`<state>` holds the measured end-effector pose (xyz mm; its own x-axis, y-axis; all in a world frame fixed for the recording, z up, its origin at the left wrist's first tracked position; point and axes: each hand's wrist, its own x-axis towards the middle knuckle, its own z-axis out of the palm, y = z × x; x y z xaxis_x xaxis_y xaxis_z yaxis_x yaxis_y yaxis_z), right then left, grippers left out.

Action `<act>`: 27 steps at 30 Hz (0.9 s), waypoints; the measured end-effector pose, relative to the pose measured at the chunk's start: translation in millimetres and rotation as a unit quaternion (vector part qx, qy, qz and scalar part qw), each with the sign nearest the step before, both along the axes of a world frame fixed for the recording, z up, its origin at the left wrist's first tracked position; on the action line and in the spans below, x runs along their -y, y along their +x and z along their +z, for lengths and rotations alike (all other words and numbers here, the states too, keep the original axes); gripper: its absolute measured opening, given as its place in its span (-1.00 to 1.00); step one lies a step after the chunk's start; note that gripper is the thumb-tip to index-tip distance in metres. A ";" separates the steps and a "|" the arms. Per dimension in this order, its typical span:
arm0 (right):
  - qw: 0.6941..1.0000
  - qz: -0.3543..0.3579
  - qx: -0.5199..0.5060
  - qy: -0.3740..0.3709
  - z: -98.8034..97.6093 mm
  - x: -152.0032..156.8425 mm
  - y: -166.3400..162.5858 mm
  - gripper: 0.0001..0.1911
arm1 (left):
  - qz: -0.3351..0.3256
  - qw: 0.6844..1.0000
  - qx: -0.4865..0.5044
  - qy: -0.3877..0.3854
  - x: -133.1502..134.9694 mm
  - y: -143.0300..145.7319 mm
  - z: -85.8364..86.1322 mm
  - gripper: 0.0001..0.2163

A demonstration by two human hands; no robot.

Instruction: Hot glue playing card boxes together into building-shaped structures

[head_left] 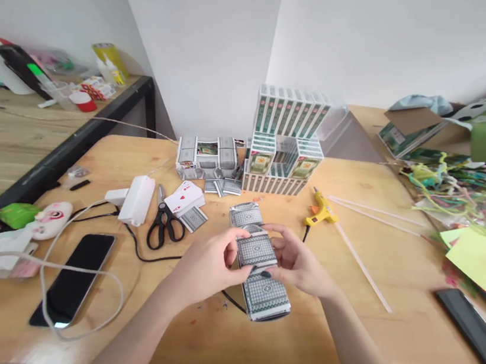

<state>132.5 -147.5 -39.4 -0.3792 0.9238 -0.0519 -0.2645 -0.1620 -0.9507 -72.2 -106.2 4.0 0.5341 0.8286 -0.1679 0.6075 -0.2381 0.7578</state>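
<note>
Both hands meet over the wooden table [210, 341] at a long strip of joined playing cards [257, 260], grey patterned backs up. My left hand [211, 264] pinches the strip's left edge near its middle. My right hand [295, 258] grips the right edge, fingers curled round it. The strip runs from near the table's middle toward me, its near end lifted. Behind it stands a built structure of card boxes and cards [283, 147].
Black scissors [164, 225], a loose stack of cards [185, 198], a white adapter [137, 200] with cable and a dark phone [74, 279] lie left. A yellow glue gun [321, 210] and glue sticks [361, 262] lie right. Coloured paper [485, 251] fills the right edge.
</note>
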 end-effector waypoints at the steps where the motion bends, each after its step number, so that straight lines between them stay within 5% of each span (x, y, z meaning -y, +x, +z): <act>1: 1.000 -0.003 0.003 0.000 1.3 1.1 -0.5 -0.37 | -0.006 1.000 -0.011 0.005 -1.1 1.0 3.0 -0.59; 12: 1.000 -0.016 0.003 -0.024 5.6 6.3 -6.1 -0.47 | -0.036 0.994 -0.090 0.044 -6.2 7.6 19.0 -0.58; 27: 0.994 -0.110 -0.003 0.017 14.4 -11.1 -27.6 -0.66 | -0.002 0.987 -0.111 0.113 -19.0 4.3 12.7 -0.55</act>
<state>104.8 -136.4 -25.1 -0.1678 0.9857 -0.0177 -0.2951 -0.0674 -0.9531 -67.9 -87.2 16.8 0.5085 0.8560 -0.0927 0.7512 -0.3884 0.5338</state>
